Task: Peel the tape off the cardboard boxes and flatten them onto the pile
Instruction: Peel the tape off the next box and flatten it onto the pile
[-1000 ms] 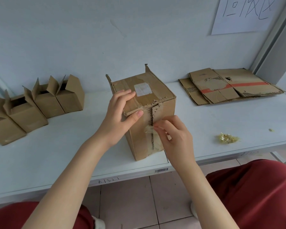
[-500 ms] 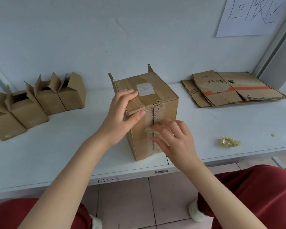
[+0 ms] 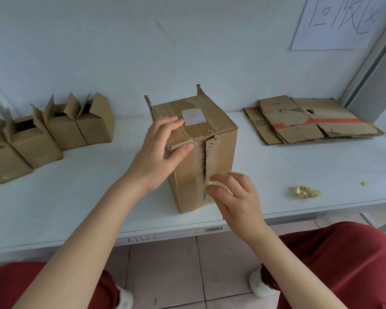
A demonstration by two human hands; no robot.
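Note:
A tall brown cardboard box point(image 3: 218, 157) stands near the front edge of the white shelf, its near face torn along a ragged seam. My left hand point(image 3: 161, 150) grips the box's top left edge, fingers on top and thumb on the front face. My right hand point(image 3: 234, 197) is low on the front face and pinches a strip of clear tape point(image 3: 212, 185) that is partly lifted off the seam. A pile of flattened cardboard point(image 3: 310, 123) lies at the back right.
Several small open brown boxes point(image 3: 54, 132) stand in a row at the left. A crumpled ball of yellowish tape point(image 3: 304, 191) and a tiny scrap point(image 3: 363, 184) lie on the shelf point(image 3: 98, 192) at the right. A paper sign point(image 3: 339, 21) hangs on the wall.
My right hand has slid down the box's front seam, pulling the tape strip lower. My left hand keeps its grip on the top edge.

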